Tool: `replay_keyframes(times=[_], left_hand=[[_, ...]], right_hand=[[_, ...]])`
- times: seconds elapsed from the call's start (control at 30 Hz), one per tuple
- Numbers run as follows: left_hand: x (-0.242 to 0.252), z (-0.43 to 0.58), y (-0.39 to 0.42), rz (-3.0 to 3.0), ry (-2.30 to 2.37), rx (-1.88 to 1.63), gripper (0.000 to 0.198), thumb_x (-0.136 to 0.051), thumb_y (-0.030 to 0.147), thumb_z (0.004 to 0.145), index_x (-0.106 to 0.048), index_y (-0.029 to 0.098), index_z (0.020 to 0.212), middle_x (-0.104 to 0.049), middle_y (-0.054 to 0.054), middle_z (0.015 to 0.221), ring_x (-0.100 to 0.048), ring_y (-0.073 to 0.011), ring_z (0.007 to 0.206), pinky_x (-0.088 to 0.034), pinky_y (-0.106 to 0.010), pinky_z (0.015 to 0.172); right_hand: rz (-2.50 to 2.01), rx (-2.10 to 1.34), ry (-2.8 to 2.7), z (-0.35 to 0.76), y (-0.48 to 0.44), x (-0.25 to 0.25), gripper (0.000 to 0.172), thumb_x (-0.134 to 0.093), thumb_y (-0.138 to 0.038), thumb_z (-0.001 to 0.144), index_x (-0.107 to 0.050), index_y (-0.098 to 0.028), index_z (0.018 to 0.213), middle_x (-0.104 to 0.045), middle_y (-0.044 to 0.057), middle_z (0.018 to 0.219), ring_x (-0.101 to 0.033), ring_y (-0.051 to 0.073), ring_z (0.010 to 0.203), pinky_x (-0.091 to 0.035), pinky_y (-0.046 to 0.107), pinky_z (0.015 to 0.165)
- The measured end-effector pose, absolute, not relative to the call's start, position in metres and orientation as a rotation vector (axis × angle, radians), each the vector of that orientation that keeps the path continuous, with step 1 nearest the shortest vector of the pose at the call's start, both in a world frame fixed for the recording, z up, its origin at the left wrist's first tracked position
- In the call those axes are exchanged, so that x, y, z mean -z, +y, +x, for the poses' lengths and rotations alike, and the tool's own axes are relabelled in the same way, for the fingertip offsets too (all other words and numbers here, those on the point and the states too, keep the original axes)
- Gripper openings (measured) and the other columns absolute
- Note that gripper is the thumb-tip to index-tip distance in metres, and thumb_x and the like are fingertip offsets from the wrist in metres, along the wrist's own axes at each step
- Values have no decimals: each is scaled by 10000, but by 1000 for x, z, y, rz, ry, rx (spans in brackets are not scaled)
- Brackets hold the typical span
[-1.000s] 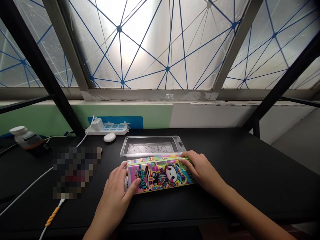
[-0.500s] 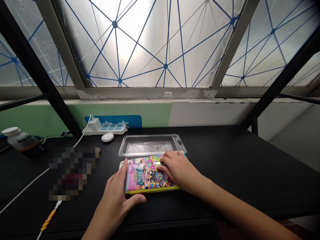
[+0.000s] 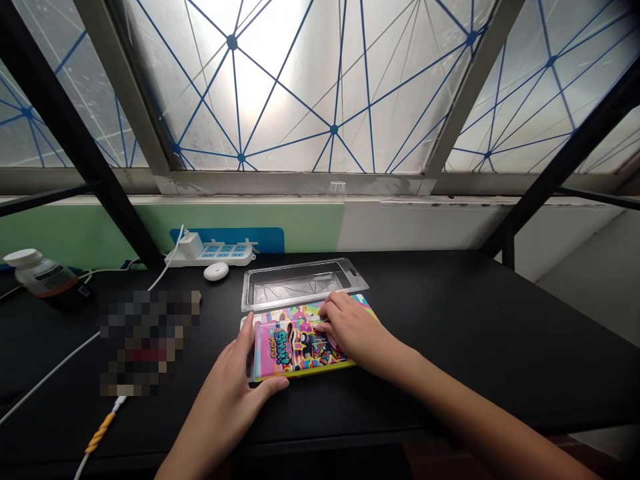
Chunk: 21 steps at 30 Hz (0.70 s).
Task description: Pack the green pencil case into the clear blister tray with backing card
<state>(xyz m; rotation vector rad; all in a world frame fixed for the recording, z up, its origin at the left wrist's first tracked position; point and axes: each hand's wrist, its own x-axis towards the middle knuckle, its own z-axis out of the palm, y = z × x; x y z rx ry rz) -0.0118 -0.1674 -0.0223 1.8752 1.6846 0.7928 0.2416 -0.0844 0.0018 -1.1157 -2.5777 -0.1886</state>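
the left hand [image 3: 223,393] pinches the printed card packaging [image 3: 285,353] at its edge, the right hand [image 3: 355,330] lies spread on top; a slip could perhaps nudge the clear plastic tray [image 3: 300,283] just beyond.

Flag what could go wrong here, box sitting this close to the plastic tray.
The colorful box, under the left hand and right hand, sits almost against the clear plastic tray, so a forward push could shove or bend the tray. The yellow cord lies left of the left hand and might snag if that hand swings out.
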Motion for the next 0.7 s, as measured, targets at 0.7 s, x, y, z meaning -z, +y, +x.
replay_keyframes(times=[0.7], left_hand=[[16,-46,-154,1920,1555,-723,695,-347,663,955,-399,252,1513,-406,-52,1547,-394,-310,1418,-326,-506,1146]], right_hand=[[-837,-305,-2723,298,-144,-43,447,-675,-564,845,-642,-270,1180,-676,73,1234,-602,274,1165,-401,469,1087]])
